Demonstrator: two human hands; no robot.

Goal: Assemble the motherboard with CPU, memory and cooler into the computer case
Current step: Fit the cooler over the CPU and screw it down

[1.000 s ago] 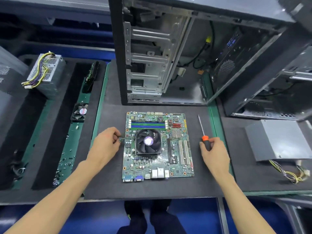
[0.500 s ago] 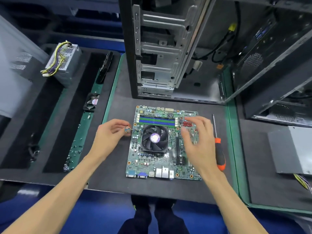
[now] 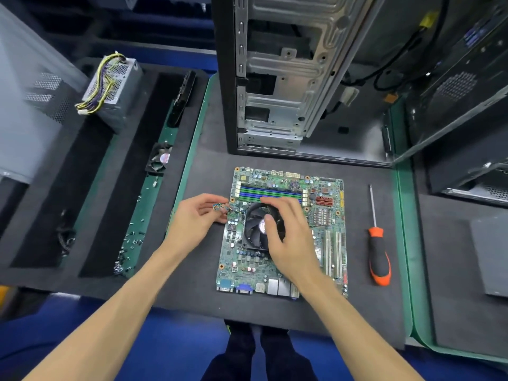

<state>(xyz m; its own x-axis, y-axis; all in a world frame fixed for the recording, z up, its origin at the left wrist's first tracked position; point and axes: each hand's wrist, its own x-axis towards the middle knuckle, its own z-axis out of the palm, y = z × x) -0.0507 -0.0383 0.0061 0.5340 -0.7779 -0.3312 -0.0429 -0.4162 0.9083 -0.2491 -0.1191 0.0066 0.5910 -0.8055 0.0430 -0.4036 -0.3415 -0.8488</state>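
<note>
A green motherboard (image 3: pixel 327 215) lies flat on the dark mat (image 3: pixel 203 287) in front of me. Its black cooler fan (image 3: pixel 254 229) sits mid-board, with blue and green memory sticks (image 3: pixel 269 192) just behind it. My right hand (image 3: pixel 288 237) is curled over the cooler, fingers round its far and right edges, thumb on the hub. My left hand (image 3: pixel 196 218) pinches the cooler's thin coloured fan cable (image 3: pixel 220 207) at the board's left edge. The open computer case (image 3: pixel 275 86) stands behind the board, its inside facing me.
An orange-and-black screwdriver (image 3: pixel 378 248) lies right of the board. A power supply (image 3: pixel 112 89) with yellow wires, a spare fan (image 3: pixel 160 159) and several loose screws (image 3: pixel 132 240) sit on the left tray. Another case (image 3: pixel 467 133) and a grey box (image 3: pixel 492 254) stand at the right.
My right hand let go of the screwdriver, crossed onto the board and now closes over the cooler. My left hand stayed at the board's left edge with the fan cable.
</note>
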